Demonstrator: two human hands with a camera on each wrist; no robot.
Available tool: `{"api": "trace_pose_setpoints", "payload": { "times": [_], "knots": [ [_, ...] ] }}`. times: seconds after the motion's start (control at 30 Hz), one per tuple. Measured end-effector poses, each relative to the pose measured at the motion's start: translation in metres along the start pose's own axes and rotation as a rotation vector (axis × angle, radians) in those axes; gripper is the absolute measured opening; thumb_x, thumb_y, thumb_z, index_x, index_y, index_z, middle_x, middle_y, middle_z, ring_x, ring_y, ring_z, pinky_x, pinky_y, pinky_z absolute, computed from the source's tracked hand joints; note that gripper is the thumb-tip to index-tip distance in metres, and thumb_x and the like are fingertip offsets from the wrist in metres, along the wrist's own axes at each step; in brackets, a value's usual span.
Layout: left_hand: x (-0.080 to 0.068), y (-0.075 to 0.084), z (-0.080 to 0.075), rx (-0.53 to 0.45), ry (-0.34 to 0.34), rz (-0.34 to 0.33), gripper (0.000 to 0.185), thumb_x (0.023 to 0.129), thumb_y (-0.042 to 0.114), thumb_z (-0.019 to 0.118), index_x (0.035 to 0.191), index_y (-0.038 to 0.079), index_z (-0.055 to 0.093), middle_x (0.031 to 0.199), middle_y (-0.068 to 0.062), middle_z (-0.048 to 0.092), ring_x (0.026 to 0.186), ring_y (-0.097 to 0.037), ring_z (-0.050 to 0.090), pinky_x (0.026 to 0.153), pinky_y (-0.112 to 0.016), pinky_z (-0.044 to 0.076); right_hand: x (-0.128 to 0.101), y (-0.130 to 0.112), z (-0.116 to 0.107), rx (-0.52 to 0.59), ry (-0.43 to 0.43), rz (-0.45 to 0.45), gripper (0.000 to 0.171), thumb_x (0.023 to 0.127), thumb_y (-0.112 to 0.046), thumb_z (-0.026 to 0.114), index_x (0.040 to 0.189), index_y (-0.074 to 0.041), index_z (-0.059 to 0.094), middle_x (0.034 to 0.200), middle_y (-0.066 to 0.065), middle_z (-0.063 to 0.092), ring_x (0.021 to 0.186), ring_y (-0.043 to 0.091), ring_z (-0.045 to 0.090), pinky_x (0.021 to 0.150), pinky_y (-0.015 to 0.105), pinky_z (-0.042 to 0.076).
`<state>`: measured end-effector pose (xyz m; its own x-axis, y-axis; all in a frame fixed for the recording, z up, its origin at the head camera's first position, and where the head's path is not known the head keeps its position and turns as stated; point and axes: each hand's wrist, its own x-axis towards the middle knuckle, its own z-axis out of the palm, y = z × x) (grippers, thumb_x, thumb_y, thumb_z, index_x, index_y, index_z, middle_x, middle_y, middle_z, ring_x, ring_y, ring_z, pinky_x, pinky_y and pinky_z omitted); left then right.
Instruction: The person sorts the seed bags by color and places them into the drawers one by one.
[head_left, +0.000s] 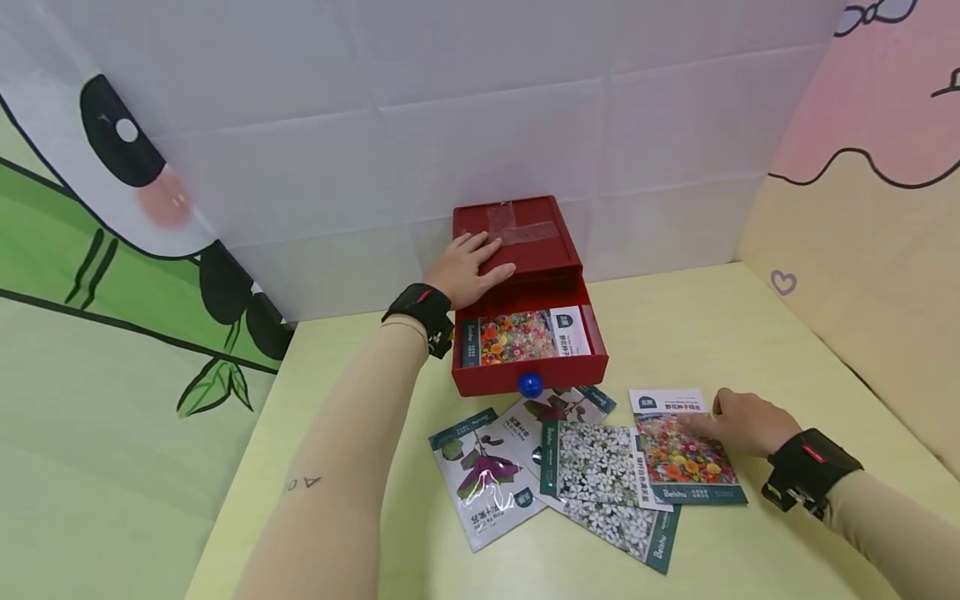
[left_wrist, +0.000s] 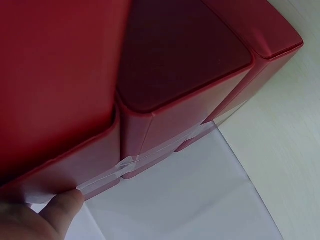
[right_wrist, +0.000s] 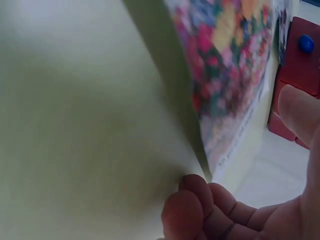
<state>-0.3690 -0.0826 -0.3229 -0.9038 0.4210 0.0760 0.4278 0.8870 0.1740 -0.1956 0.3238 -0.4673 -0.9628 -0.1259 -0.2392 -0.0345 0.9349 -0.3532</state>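
Red drawer box [head_left: 525,250] steadied under flat left hand [head_left: 468,268] holds one seed packet [head_left: 525,335] — right hand [head_left: 746,421] pinches another [head_left: 686,450], three left.

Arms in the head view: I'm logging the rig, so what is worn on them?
Each wrist carries a black strap-on unit with a small red mark: one by the left hand, one by the right hand. No sleeves. The left forearm has small dark lettering.
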Motion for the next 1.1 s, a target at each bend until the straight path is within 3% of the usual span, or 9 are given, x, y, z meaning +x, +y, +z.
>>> {"api": "trace_pose_setpoints", "payload": {
  "times": [0.3,0.6,1.1],
  "knots": [
    [0.001,0.0004,0.0002,0.014,0.006,0.002,0.071,0.095,0.063,0.037,0.153,0.024,0.025,0.159,-0.005,0.019,0.146,-0.028,0.009,0.116,-0.046,0.014,-0.0061,-0.0058,0.0076,-0.019,-0.03,0.02,0.077,0.079,-0.074,0.055,0.09,0.002,0.054,0.069,0.006,0.051,0.061,0.022,0.049,0.051,0.033,0.03],
    [0.0004,-0.0007,0.0026,0.001,0.015,-0.002,0.071,0.094,0.062,0.038,0.153,0.024,0.026,0.159,-0.005,0.02,0.146,-0.028,0.01,0.115,-0.047,0.016,-0.0043,-0.0037,0.0098,-0.054,-0.048,0.014,0.075,0.074,-0.072,0.064,0.087,0.001,0.053,0.069,0.006,0.05,0.06,0.021,0.048,0.052,0.033,0.031],
    [-0.0004,0.0003,0.0019,0.016,0.011,0.0,0.071,0.095,0.063,0.037,0.153,0.024,0.025,0.159,-0.005,0.019,0.146,-0.028,0.009,0.116,-0.046,0.014,0.0008,-0.0015,0.0102,-0.006,-0.094,0.042,0.081,0.072,-0.072,0.065,0.091,0.007,0.056,0.069,0.007,0.05,0.062,0.022,0.049,0.053,0.032,0.033]
  ]
}}
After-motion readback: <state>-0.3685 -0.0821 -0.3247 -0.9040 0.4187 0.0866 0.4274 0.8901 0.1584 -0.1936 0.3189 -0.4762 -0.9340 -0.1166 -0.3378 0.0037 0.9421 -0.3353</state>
